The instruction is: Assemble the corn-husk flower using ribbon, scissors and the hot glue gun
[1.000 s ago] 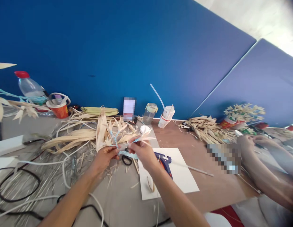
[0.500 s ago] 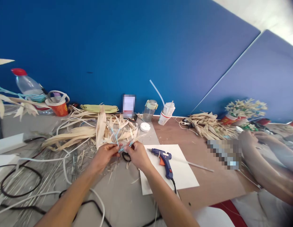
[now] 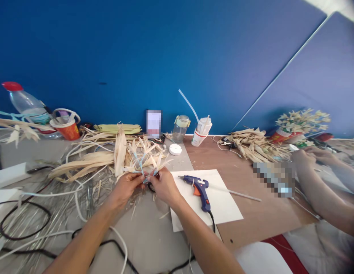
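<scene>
My left hand (image 3: 126,190) is closed, thumb and fingertips pinching a light-blue wrapped stem (image 3: 141,165) in front of the dried corn husks. Thin pale husk petals (image 3: 144,146) show around the stem's forked upper end; which of them belong to it I cannot tell. My right hand (image 3: 165,187) is closed too, its fingertips close to the left ones, pinching the same light-blue wrapped piece. A black ring-shaped thing (image 3: 150,187) shows partly beneath the right fingers. Beside my right forearm, a blue glue gun (image 3: 200,190) lies on a white sheet (image 3: 222,207).
Broad dried husks (image 3: 82,163), white cables and clear strips cover the left side. Along the blue partition stand a red paper cup (image 3: 67,131), a phone (image 3: 154,123), a clear jar (image 3: 180,129) and a white cup (image 3: 198,139). Another person's arms (image 3: 322,190) are at right.
The view has shifted slightly. My fingertips have drawn closer together over the light-blue wrapped piece, and the black ring is more covered by my right hand.
</scene>
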Demonstrator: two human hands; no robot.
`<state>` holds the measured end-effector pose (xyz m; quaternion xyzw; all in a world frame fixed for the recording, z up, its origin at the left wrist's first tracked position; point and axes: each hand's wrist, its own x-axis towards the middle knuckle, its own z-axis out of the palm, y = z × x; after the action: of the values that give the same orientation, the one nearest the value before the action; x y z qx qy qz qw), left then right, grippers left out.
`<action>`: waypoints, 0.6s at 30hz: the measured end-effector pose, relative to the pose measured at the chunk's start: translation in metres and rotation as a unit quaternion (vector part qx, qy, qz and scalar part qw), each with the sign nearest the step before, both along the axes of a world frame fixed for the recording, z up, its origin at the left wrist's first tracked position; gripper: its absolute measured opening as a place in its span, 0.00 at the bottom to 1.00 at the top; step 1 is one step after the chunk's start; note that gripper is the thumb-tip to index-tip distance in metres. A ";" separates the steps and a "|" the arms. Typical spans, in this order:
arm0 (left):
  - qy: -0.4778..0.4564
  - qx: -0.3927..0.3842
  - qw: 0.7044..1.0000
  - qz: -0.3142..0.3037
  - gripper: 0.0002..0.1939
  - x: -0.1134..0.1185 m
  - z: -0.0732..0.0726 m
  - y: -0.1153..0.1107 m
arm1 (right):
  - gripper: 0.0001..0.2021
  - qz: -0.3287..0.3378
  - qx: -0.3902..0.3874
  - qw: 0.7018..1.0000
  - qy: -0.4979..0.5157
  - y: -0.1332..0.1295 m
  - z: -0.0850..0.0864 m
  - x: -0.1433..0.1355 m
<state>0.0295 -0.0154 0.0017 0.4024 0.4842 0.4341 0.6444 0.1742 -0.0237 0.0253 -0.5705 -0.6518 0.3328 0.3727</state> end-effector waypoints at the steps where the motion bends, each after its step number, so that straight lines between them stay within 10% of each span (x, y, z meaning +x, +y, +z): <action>1: -0.001 0.001 1.000 -0.003 0.19 0.000 0.000 0.000 | 0.03 0.001 0.000 1.000 0.000 0.000 0.000 0.000; 18: 0.024 0.036 0.996 0.074 0.20 0.000 -0.001 0.001 | 0.02 0.054 -0.091 0.981 0.162 0.001 -0.006 -0.004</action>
<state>0.0290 -0.0142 0.0002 0.3986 0.5121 0.4876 0.5841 0.1705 -0.0224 0.0195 -0.5044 -0.5798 0.4981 0.4017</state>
